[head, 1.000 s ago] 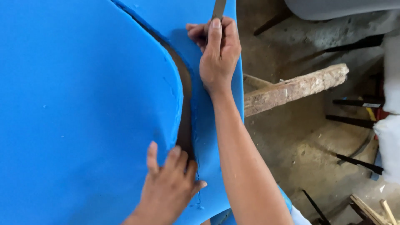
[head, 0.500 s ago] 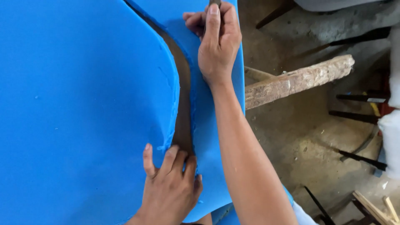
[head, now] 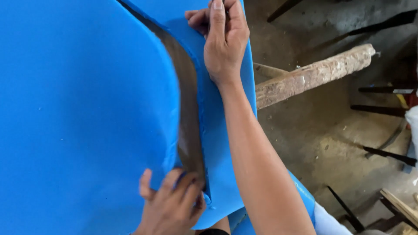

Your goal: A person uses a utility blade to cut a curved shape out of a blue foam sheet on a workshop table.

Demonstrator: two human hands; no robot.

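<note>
Even, soft daylight floods the thick bright blue foam sheet (head: pixel 82 109), which is saturated and nearly flat, without glare. A dark shadow fills the curved cut gap (head: pixel 188 113) running from twelve towards six o'clock. The dusty grey concrete floor (head: pixel 331 143) at three o'clock is dimmer and mottled. The left hand (head: pixel 172 204) at six o'clock is slightly blurred; the corners look soft.

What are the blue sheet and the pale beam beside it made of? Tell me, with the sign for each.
Blue sheet: apparently soft foam, matte; its cut edge is thick and ragged, and it dents under the left hand.
Pale beam: seemingly rough, unfinished wood, with a speckled, worn surface.
</note>
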